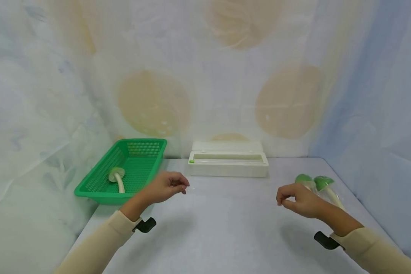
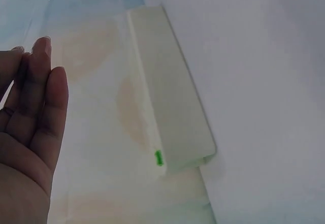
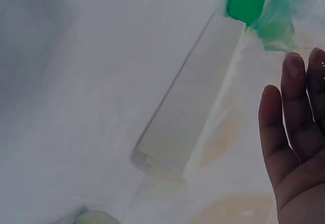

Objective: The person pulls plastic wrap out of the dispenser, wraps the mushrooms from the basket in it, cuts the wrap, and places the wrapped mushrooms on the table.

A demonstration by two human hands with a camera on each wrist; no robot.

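Observation:
A sheet of clear cling film (image 3: 284, 23) stretches between the two raised hands, nearly invisible in the head view. My left hand (image 1: 166, 186), over the table's left half, pinches one side of it between thumb and fingers. On the right, my other hand (image 1: 301, 199) pinches the opposite side, its fingertips at the film's edge in the right wrist view. Beyond the hands stands a white cling film dispenser box (image 1: 228, 170), its lid (image 1: 227, 146) raised, with a small green slider (image 1: 191, 161) at its left end.
Left of the left hand, a green basket (image 1: 102, 167) holds a mushroom-shaped thing (image 1: 117, 175) with white stem and green cap. Two similar green-capped things (image 1: 304, 178) in clear film lie behind the right hand. Patterned sheeting (image 1: 198, 76) walls the table's (image 1: 226, 228) back and sides.

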